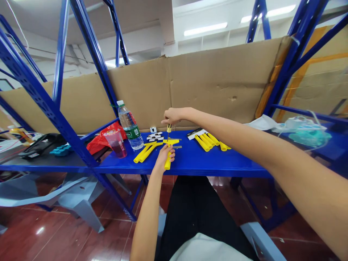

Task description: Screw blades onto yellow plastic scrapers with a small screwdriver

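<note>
Taking the water bottle as marker: a seated person works just right of it, R hand closed round the top of a screwdriver held near upright, L hand wrapped round a yellow T-shaped handle w/ the shaft pointing down at its crosspiece. That pc. looks part-done, judging by the tool's position; whether a screw sits under the tip is too small to tell. Near the bottle's right side, more T-shaped pcs. lie together, w/ small white-and-dark pcs. behind them. Well right of the bottle rests a batch of yellow handles, beside a black-and-white pack. Which group is finished and which is left can't be told; the pc. in hand, at least, seems incomplete. All this sits on a glossy blue worktop. Just left of the bottle stand a clear cup of red liquid and a red plastic bag; far right of it, a white face mask and clear plastic wrap. Cardboard sheeting walls off the area behind the bottle, blue rack posts rise to its left, and below it, approx. left, a grey plastic chair stands on red floor tiles.
</note>
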Motion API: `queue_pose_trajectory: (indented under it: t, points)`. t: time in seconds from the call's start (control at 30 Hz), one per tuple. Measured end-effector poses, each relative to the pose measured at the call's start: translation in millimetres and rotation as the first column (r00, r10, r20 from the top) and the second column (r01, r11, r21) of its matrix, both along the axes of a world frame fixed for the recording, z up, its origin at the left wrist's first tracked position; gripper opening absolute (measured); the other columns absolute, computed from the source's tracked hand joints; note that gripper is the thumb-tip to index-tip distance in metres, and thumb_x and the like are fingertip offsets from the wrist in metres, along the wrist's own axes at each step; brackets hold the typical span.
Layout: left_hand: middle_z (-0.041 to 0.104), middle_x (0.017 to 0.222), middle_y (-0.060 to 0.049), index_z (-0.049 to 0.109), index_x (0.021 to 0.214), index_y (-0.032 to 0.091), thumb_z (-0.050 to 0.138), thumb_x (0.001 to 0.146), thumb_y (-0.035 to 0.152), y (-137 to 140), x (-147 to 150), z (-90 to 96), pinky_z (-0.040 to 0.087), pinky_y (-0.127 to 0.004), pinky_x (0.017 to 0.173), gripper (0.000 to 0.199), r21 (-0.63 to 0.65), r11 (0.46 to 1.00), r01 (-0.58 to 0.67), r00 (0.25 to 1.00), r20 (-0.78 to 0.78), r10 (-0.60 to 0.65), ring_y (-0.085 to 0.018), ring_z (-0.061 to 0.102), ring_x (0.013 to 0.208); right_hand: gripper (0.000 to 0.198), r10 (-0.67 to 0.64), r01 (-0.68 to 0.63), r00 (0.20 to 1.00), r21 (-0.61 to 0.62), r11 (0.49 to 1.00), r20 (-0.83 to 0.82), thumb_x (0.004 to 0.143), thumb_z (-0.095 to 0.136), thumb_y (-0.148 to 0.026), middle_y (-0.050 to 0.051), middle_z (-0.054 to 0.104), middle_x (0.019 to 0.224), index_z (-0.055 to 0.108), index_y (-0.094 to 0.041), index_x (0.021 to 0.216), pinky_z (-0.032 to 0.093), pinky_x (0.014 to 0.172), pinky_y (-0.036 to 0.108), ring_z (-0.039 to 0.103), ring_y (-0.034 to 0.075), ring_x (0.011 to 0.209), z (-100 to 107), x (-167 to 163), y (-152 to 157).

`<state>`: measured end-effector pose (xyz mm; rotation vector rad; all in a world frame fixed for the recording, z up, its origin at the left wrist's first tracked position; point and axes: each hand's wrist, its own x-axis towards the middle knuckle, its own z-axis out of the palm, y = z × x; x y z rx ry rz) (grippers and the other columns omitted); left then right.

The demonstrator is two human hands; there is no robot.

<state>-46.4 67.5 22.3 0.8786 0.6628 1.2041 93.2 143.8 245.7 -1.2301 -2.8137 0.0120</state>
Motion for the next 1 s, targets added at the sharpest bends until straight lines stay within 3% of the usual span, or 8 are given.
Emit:
queue_pose_trajectory:
  t: [0.1, 0.2, 0.27, 0.37, 0.5, 0.63, 0.83, 1.0]
  points:
    - [0.047, 0.075, 0.009, 0.042, 0.101, 0.025, 0.096, 0.075, 0.031, -0.5, 0.8, 0.4, 0.021, -0.014, 0.042, 0.06, -0.004, 1.0, -0.003, 1.0, 0.0, 0.003, -0.004, 0.04, 0.05, 0.033, 0.049, -0.049, 0.999, 0.045, 0.998, 0.011, 0.091, 0.083, -0.032, 0.012, 0.081, 0.119, 0.08, -0.017, 0.121, 0.049, 0.081, 0.031, 0.073, 0.023, 0.102, -1.5, 0.1, 0.6]
    - [0.048, 0.076, 0.009, 0.042, 0.101, 0.026, 0.096, 0.075, 0.032, -0.9, 1.6, 0.5, 0.021, -0.014, 0.043, 0.06, -0.006, 1.0, -0.004, 1.0, -0.002, 0.004, -0.004, 0.04, 0.05, 0.04, 0.016, -0.018, 0.999, 0.074, 0.997, 0.028, 0.093, 0.082, -0.041, 0.014, 0.081, 0.118, 0.079, -0.014, 0.123, 0.049, 0.081, 0.031, 0.073, 0.024, 0.102, -1.5, -0.6, -0.2]
    - [0.047, 0.075, 0.009, 0.042, 0.1, 0.026, 0.095, 0.075, 0.032, -0.8, 1.9, 0.3, 0.021, -0.013, 0.043, 0.06, -0.007, 1.0, -0.009, 1.0, 0.0, 0.009, -0.004, 0.04, 0.05, 0.035, -0.022, 0.021, 0.999, 0.034, 0.999, 0.047, 0.098, 0.075, -0.041, 0.013, 0.082, 0.109, 0.081, -0.014, 0.118, 0.05, 0.079, 0.032, 0.073, 0.023, 0.096, -2.1, -1.4, 0.0]
    - [0.046, 0.074, 0.009, 0.042, 0.099, 0.025, 0.095, 0.075, 0.033, 0.2, 2.5, -0.2, 0.02, -0.014, 0.043, 0.059, -0.01, 1.0, -0.017, 1.0, -0.003, 0.017, -0.004, 0.039, 0.049, 0.035, 0.094, -0.093, 0.996, -0.029, 0.995, 0.004, 0.092, 0.079, -0.028, 0.009, 0.082, 0.118, 0.079, -0.019, 0.126, 0.05, 0.081, 0.03, 0.073, 0.022, 0.1, -4.7, -3.0, 0.9]
    - [0.046, 0.074, 0.009, 0.043, 0.098, 0.025, 0.096, 0.073, 0.035, 1.6, 3.1, -0.5, 0.019, -0.014, 0.042, 0.06, -0.011, 1.0, -0.026, 1.0, -0.01, 0.026, -0.004, 0.039, 0.048, 0.03, 0.03, -0.029, 1.0, 0.096, 0.995, -0.009, 0.095, 0.077, -0.033, 0.016, 0.081, 0.12, 0.081, -0.014, 0.118, 0.05, 0.086, 0.034, 0.073, 0.026, 0.105, -5.3, -4.9, 0.4]
    - [0.045, 0.073, 0.01, 0.041, 0.098, 0.026, 0.096, 0.072, 0.036, 0.2, 3.0, 0.4, 0.019, -0.014, 0.042, 0.062, -0.008, 1.0, -0.03, 0.999, -0.015, 0.029, -0.004, 0.038, 0.048, 0.026, 0.159, -0.16, 0.987, -0.056, 0.986, -0.02, 0.086, 0.082, -0.023, 0.008, 0.082, 0.118, 0.082, -0.017, 0.112, 0.05, 0.084, 0.031, 0.072, 0.022, 0.102, -1.4, -0.1, -3.4]
    - [0.047, 0.074, 0.009, 0.042, 0.099, 0.026, 0.095, 0.075, 0.036, -1.7, 3.3, -0.4, 0.022, -0.016, 0.042, 0.059, 0.001, 0.999, -0.034, 0.999, -0.016, 0.034, -0.005, 0.04, 0.048, 0.033, 0.054, -0.044, 0.991, 0.086, 0.995, -0.119, 0.1, 0.07, -0.045, 0.015, 0.082, 0.102, 0.081, -0.014, 0.101, 0.046, 0.076, 0.035, 0.071, 0.024, 0.089, -13.9, 22.6, -3.4]
    - [0.047, 0.074, 0.009, 0.043, 0.101, 0.027, 0.094, 0.077, 0.039, -0.2, 3.8, -2.2, 0.021, -0.016, 0.042, 0.058, -0.001, 1.0, -0.026, 1.0, -0.014, 0.026, -0.005, 0.041, 0.048, 0.034, 0.242, -0.262, 0.907, -0.012, 0.965, -0.345, 0.088, 0.079, -0.041, 0.009, 0.082, 0.116, 0.079, -0.02, 0.115, 0.05, 0.087, 0.032, 0.073, 0.023, 0.103, -30.1, 40.2, 3.5]
